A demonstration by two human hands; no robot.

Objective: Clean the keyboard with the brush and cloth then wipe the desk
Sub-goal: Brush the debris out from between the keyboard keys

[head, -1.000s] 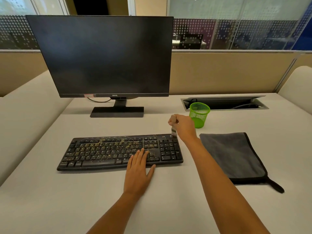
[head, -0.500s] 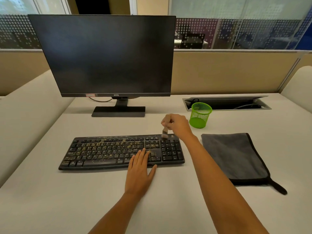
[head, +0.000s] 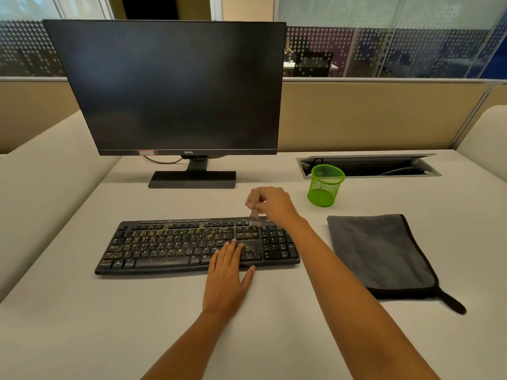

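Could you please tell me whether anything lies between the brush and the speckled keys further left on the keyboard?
Partly. The brush, held by the right hand, stands at the far edge of the keyboard; the far rows leftward are unobstructed. The left hand rests flat over the near rows, covering some keys there.

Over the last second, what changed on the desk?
The right hand, gripping the brush, swept left along the far edge of the keyboard, from above the number pad to the key block beside it. Nothing was picked up or let go. The left hand stayed flat on the keyboard's near edge; the cloth, green mesh cup and monitor did not move.
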